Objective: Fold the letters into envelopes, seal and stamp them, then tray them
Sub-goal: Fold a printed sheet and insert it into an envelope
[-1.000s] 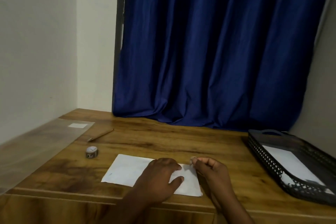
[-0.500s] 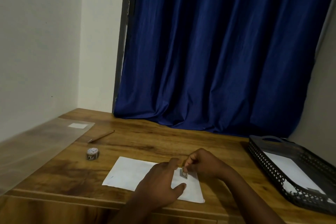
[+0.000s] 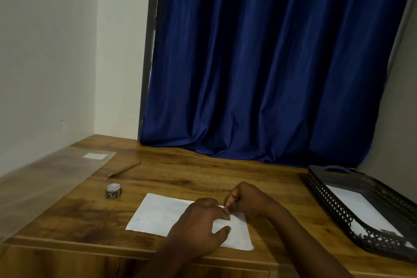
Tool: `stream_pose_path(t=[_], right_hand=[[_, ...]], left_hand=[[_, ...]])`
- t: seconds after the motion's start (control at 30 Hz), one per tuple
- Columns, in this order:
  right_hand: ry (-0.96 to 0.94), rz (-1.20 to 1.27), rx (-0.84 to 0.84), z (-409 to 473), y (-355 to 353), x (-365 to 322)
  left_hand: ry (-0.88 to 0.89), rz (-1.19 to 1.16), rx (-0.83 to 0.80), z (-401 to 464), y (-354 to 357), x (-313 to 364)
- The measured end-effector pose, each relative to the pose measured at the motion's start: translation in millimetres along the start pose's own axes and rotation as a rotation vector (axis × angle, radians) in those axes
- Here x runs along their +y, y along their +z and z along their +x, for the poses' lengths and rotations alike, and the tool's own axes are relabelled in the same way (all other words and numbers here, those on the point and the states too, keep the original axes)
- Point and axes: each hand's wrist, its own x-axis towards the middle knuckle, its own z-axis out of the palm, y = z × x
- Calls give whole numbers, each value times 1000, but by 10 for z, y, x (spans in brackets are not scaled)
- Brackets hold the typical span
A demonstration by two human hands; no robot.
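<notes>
Head view: right hand [image 3: 248,201] has lowered the pinched stamp [image 3: 226,216] onto the envelope [image 3: 162,216], left hand [image 3: 200,228] still pressing flat.

White envelope [image 3: 162,214], blk lattice tray [image 3: 334,207], blue curtain [image 3: 259,63]

A white envelope [image 3: 162,216] lies flat near the table's front edge, a small stamp [image 3: 227,217] at its right part. Right, a black tray [image 3: 334,206] holds white envelopes.
</notes>
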Motion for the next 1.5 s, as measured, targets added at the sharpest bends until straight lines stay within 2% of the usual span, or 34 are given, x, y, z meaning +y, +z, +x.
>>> stream_pose_path(t=[0.23, 0.4, 0.5, 0.7, 0.93, 1.17, 1.3, 1.5], right_hand=[[15, 32, 23, 24, 84, 75], [44, 192, 181, -25, 180, 229], [49, 372, 240, -47, 262, 329], [60, 455, 215, -28, 273, 332], [74, 242, 237, 9, 301, 276], [147, 256, 258, 63, 315, 234], [177, 239, 332, 75, 351, 223], [90, 381, 259, -3, 329, 352]], left_hand=[[-18, 10, -13, 7, -6, 17], [-35, -22, -5, 13, 13, 12], [-37, -41, 28, -1, 28, 10], [-75, -66, 29, -4, 51, -4], [-43, -91, 47, 6, 54, -16], [-33, -100, 41, 5, 59, -20], [-32, -85, 30, 5, 57, -8], [-52, -55, 36, -19, 46, 22]])
